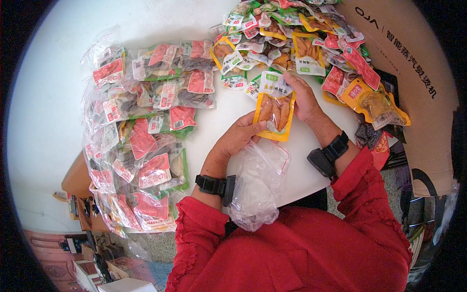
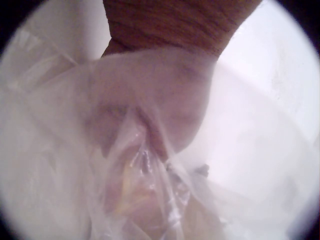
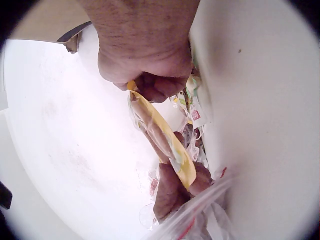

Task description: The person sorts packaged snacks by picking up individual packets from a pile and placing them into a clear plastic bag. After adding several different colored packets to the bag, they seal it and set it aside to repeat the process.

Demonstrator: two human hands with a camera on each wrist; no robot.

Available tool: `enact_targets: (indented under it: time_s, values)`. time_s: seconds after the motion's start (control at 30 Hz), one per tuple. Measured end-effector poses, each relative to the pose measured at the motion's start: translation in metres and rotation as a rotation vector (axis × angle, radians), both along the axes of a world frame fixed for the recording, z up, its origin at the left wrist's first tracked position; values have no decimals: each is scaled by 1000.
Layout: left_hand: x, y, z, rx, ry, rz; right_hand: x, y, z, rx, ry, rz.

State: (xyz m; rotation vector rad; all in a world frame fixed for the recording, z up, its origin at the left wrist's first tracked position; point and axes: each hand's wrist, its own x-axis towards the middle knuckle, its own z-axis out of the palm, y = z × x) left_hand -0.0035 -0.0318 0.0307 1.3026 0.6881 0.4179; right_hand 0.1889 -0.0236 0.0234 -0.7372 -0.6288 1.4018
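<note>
A yellow-edged food packet [image 1: 275,108] with brown pieces behind its clear window is held up over the white table. The left hand [image 1: 239,137] pinches its lower left side, thumb on the front. At the upper right, the right hand [image 1: 304,99] grips the packet's edge; the right wrist view shows those fingers curled at one end of the packet [image 3: 159,131]. A clear zip bag [image 1: 258,182] with a red seal line hangs below the left hand, against the wrist. In the left wrist view this clear plastic [image 2: 150,175] veils most of the left hand.
Clear bags filled with packets [image 1: 151,107] lie in overlapping rows on the left of the table [image 1: 209,126]. A heap of loose packets [image 1: 272,36] covers the back and right. A large cardboard box [image 1: 408,73] stands at the right edge.
</note>
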Motion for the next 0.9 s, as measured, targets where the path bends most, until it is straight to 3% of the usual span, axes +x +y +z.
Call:
enact_targets:
  time_s: [0.37, 0.8, 0.87, 0.9]
  values:
    - [-1, 0, 2, -59, -31, 37, 1, 5, -5, 107, -26, 76]
    - [1, 6, -15, 23, -34, 62, 1, 8, -12, 64, -46, 77]
    - [1, 7, -14, 11, -8, 100, 0, 11, -18, 94, -364, -19]
    - [0, 8, -15, 0, -3, 106, 3, 13, -20, 85, -360, -12]
